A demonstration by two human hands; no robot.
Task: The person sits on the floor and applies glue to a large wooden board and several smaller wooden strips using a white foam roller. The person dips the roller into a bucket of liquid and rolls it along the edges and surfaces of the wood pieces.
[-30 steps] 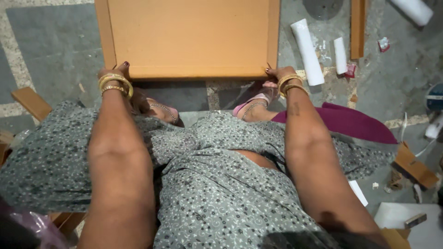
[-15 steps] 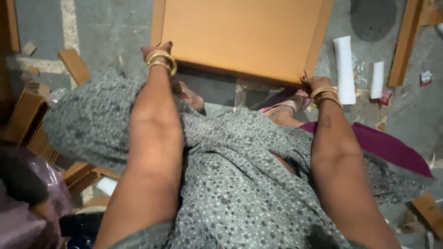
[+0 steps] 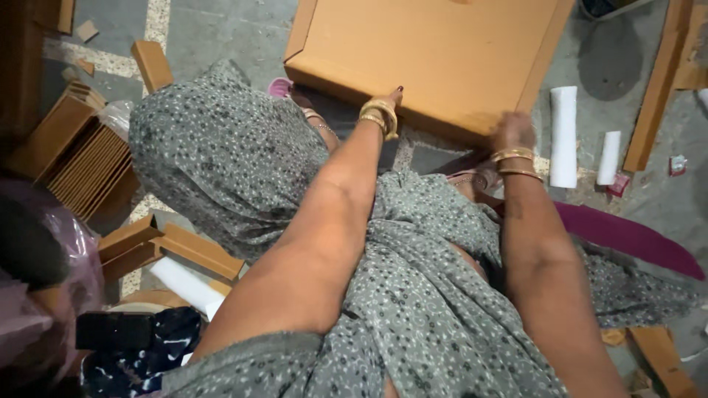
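Both hands on flat cardboard box (image 3: pixel 435 55) – left hand (image 3: pixel 391 99), right hand (image 3: pixel 514 130)

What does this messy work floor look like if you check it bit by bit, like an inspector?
Surface: grey concrete floor with pale painted lines.
Job's things: large flat brown cardboard panel with folded-up edges, lying on the floor.
Clutter: two white paper rolls right of the panel; stack of brown cardboard sheets at left; loose cardboard strips and scraps.
Grippers: left hand touches the panel's near edge, fingers mostly hidden; right hand blurred on the near right corner; grip cannot be judged for either. Gold bangles on both wrists.
Cables: nothing seen.
Surroundings: wooden strips at right; magenta cloth; pink plastic bag at lower left.
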